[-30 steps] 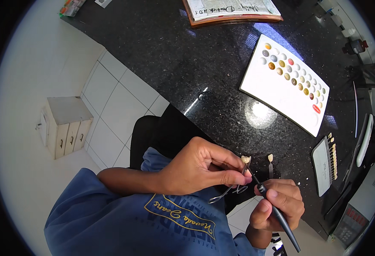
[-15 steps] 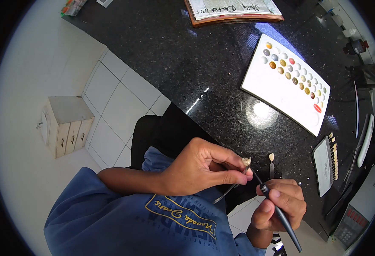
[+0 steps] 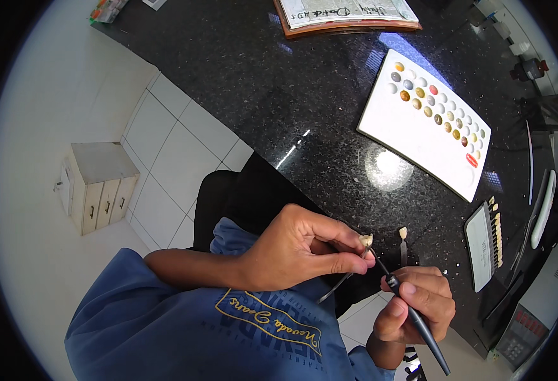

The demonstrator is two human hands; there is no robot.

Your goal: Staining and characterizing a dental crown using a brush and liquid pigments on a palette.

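Left hand [image 3: 291, 254] pinches a small cream tooth-shaped piece [image 3: 366, 240] on a thin metal holder — thumb and forefinger clamped together on it, the piece sticking out just past the fingertips. The holder's wire tail [image 3: 336, 287] curves down below the left fingers. Right hand [image 3: 418, 305] grips a slim black-handled brush [image 3: 418, 320] pen-style, fingers closed around the handle; its fine tip [image 3: 374, 255] points up-left and touches or nearly touches the cream piece — cannot tell which. Both hands are held above the near edge of the black speckled stone desk [image 3: 279, 95], close together.

Just beyond the right fingers, a second small cream tooth sample on a grey stick [image 3: 403, 244] lies on the desk. Further right of the fingers, a grey shade guide with a row of cream tooth tabs [image 3: 485, 238]. Well beyond the fingers, a white rectangular palette with rows of coloured dots [image 3: 431, 127]. At the far edge, a brown tray holding papers [image 3: 345, 19]. Left of the left arm, on the white tiled floor [image 3: 164, 146], a small cream drawer cabinet [image 3: 98, 184]. Blue sleeve with yellow print [image 3: 196, 330] covers the left arm.
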